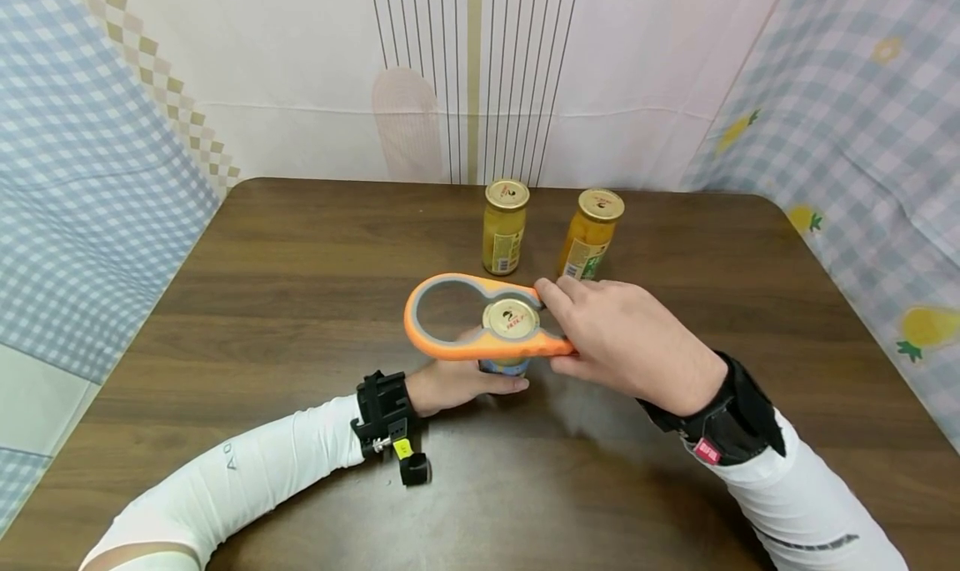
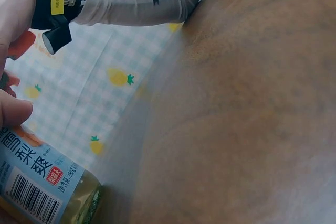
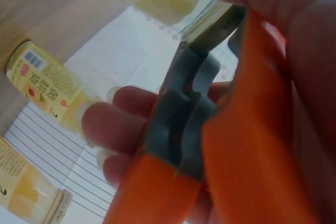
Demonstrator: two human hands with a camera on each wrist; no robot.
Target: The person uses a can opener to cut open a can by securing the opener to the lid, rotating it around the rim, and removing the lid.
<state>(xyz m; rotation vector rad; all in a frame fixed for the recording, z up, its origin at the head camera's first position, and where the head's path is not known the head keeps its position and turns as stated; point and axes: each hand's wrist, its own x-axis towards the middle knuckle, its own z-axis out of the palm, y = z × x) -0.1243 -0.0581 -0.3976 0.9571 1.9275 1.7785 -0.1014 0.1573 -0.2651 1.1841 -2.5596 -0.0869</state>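
Note:
A glass jar with a blue label [image 2: 42,174] and gold lid [image 1: 511,318] stands before me, held low by my left hand [image 1: 453,385] with the thumb along its near side. In my right hand [image 1: 630,333] is an orange jar opener [image 1: 442,352] with grey inner grips. Its two handles lie level over the jar, and the notched grips sit on either side of the lid. My right fingers and thumb squeeze the handles from the right. In the right wrist view the grey teeth [image 3: 176,114] are close against the lid's edge.
Behind the opener, a yellow-green jar [image 1: 505,229] and an orange jar [image 1: 588,233] stand upright with gold lids on. The brown wooden table [image 1: 337,246] ends at a cloth backdrop, with checked cloth [image 1: 847,137] hanging on both sides.

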